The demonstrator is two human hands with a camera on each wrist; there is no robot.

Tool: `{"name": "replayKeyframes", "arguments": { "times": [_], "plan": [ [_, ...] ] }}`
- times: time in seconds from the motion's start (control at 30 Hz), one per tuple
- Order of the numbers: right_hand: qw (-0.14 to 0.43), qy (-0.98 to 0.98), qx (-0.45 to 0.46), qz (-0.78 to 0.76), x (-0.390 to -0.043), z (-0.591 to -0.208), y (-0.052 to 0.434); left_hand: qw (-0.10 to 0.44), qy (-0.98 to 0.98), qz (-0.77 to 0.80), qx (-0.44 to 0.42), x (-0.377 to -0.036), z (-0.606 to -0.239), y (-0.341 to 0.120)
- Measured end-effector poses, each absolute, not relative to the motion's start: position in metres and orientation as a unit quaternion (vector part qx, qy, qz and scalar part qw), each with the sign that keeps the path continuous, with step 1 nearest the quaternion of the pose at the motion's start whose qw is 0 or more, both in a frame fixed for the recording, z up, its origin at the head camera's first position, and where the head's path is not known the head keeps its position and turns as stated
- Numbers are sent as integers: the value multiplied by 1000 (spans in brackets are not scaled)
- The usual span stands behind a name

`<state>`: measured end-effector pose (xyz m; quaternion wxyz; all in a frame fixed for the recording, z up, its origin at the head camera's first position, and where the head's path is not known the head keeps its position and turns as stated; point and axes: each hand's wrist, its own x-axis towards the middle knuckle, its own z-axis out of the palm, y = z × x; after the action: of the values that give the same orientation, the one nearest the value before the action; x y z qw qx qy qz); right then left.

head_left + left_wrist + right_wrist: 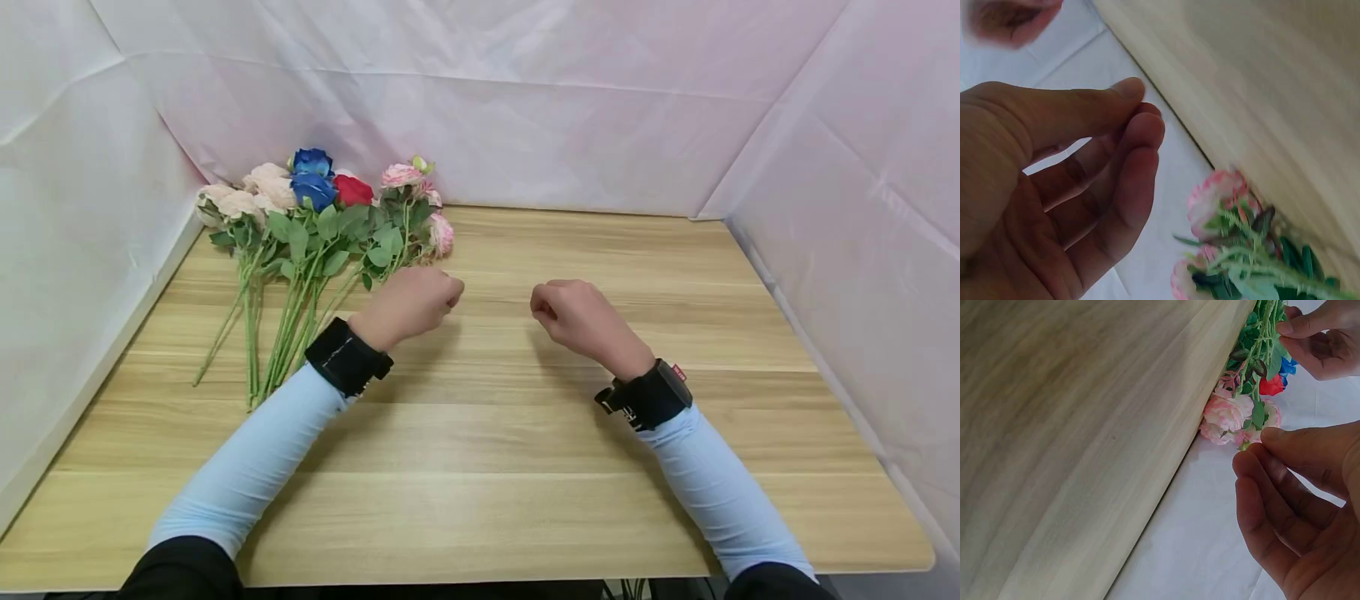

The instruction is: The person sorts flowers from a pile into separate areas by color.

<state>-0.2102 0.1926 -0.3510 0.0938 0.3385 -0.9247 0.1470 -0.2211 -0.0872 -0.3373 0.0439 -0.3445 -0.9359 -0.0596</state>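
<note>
Above the wooden table (480, 500), my left hand (408, 305) hovers near the right side of a bunch of flowers. Its fingers (1132, 181) are loosely curled, the thumb tip against the forefinger, with nothing between them. Across from it, my right hand (585, 323) is held in much the same loose curl and is also bare of anything. Nearest the left hand are pink-and-white flowers (441, 235) with green leaves. Beside them lie a red rose (352, 190), blue roses (312, 190) and pale cream-pink roses (262, 190), their long green stems (288, 337) pointing toward me.
White cloth (480, 133) hangs behind the table's far edge, with cloth walls on the left (75, 250) and right (870, 250). Black straps (347, 358) circle both wrists, above light blue sleeves (258, 454).
</note>
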Motion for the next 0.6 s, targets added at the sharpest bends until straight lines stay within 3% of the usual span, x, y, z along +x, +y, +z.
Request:
{"name": "replayKeyframes", "arguments": {
  "times": [0.43, 0.6],
  "plan": [
    [96, -931, 325, 138, -210, -352, 194, 53, -971, -93, -214, -242, -308, -148],
    [90, -933, 319, 139, -211, -352, 195, -2, -980, -88, -180, -246, -307, -162]
  ]
}}
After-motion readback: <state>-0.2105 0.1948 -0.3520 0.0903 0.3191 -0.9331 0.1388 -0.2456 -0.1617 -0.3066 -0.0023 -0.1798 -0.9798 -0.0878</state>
